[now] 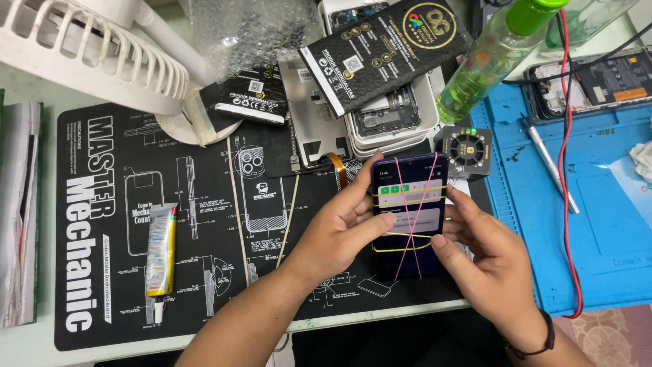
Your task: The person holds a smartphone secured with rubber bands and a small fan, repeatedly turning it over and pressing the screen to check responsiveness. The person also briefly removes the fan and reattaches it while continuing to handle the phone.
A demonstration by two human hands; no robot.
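Gripping the phone [407, 214] over the black mat's [88, 224] front-right corner, the left hand [339, 231] clamps its side, thumb on the lit screen, while the right hand [485, 245] pinches the opposite edge, rubber bands [405, 197] crisscrossing it — looks like screen testing after gluing, calling for steady thumb taps.

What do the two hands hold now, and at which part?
Both hold the phone wrapped in rubber bands: left hand on its left edge, right hand on its right edge.
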